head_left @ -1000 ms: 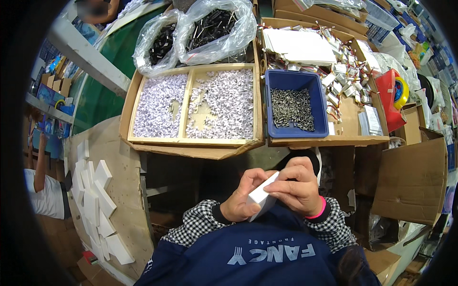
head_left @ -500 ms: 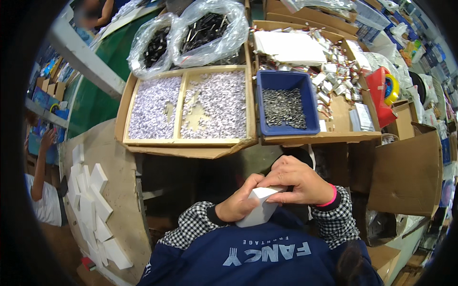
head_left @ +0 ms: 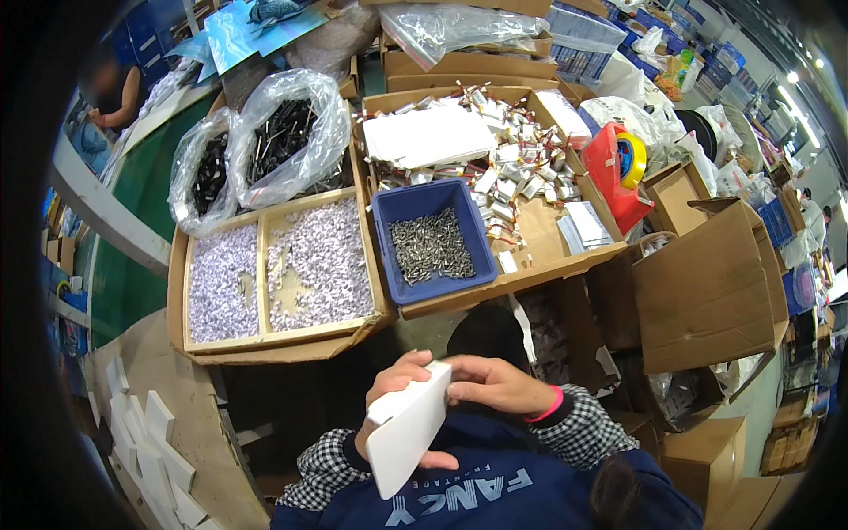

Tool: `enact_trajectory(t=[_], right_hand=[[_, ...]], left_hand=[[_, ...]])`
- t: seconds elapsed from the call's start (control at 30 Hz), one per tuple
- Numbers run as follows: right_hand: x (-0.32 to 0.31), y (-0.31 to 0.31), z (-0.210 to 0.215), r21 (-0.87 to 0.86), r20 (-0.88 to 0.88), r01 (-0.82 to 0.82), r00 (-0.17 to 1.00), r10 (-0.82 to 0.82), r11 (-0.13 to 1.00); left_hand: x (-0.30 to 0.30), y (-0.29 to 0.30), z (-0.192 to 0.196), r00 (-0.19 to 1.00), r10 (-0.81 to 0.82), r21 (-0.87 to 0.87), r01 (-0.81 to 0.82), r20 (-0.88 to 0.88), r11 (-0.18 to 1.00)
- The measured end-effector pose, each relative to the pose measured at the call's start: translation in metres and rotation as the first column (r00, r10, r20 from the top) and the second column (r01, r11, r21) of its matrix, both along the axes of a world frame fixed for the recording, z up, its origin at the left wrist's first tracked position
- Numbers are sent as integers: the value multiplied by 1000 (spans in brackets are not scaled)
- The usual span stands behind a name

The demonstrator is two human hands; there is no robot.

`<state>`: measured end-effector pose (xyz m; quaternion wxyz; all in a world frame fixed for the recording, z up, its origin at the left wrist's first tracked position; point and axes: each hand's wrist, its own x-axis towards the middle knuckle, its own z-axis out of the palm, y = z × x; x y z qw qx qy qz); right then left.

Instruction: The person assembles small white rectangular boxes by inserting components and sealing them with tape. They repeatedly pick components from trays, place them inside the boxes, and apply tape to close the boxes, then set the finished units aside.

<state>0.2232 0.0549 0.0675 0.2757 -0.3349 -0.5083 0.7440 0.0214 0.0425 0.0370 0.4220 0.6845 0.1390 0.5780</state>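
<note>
Box (head_left: 413, 435) on wearer's side of bin (head_left: 453, 287), left hand (head_left: 390, 383) wrapped around it, right hand (head_left: 495, 387) at its far end, can't tell if pinching.

Room between hands (head_left: 496, 386) and blue bin (head_left: 450, 290), cardboard flap (head_left: 707, 305) rightward (wide obstacle), table (head_left: 181, 358) leftward
</note>
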Motion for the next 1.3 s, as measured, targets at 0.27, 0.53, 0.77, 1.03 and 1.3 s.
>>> enact_trajectory(t=[0.27, 0.53, 0.77, 1.03, 1.3], right_hand=[[124, 107, 63, 905, 424, -168, 427, -798, 391], [174, 192, 61, 453, 813, -695, 63, -579, 559], [189, 202, 75, 353, 932, -648, 185, -310, 675], [181, 191, 121, 373, 921, -528, 306, -239, 762], [149, 187, 99, 644, 677, -204, 600, -425, 738]], left_hand=[[-7, -12, -18, 921, -382, -646, 338, 78, 684], [-1, -10, -28, 902, -430, -745, 314, 40, 589], [-3, -7, -30, 902, -432, -767, 293, 23, 572], [-2, -5, -32, 895, -446, -760, 292, 3, 581], [-1, -8, -33, 894, -445, -786, 313, 54, 533]])
